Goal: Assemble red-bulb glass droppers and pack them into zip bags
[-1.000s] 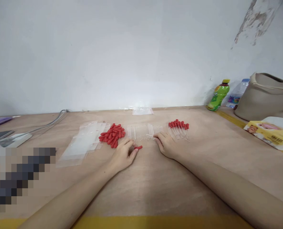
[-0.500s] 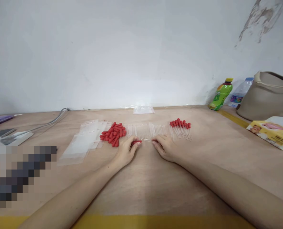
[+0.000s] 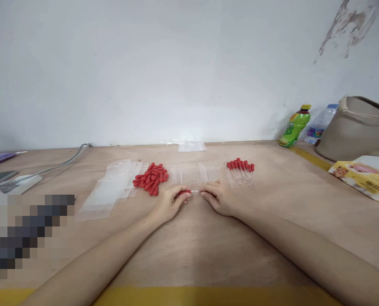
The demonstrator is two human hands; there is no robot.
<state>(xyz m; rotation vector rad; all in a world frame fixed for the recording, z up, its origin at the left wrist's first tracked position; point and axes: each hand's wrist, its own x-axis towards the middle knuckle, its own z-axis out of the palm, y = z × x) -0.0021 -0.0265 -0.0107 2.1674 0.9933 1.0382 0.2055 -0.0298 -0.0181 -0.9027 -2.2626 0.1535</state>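
Observation:
Between finger and thumb, my left hand [image 3: 172, 202] pinches a red rubber dropper bulb [image 3: 184, 192]. My right hand [image 3: 218, 198] is closed on a thin clear dropper tube [image 3: 195, 191], whose left end meets the bulb's mouth. Just left of my left hand lies a heap of loose red bulbs [image 3: 151, 178]. Behind both hands a row of clear tubes [image 3: 189, 173] is laid out side by side. To the right of the row, several droppers [image 3: 241, 172] with red bulbs on their tubes lie together.
Clear plastic bags [image 3: 112, 185] lie left of the bulbs. A small bag [image 3: 192, 147] rests by the wall. At right stand a green bottle [image 3: 295, 127], a clear bottle [image 3: 318, 125], a beige bag [image 3: 358, 129] and a yellow-white packet [image 3: 364, 178]. A cable [image 3: 61, 163] runs along the left.
The bulb and the tube, apart before, now touch end to end. My right hand has moved slightly left, and the bulb sits a little lower.

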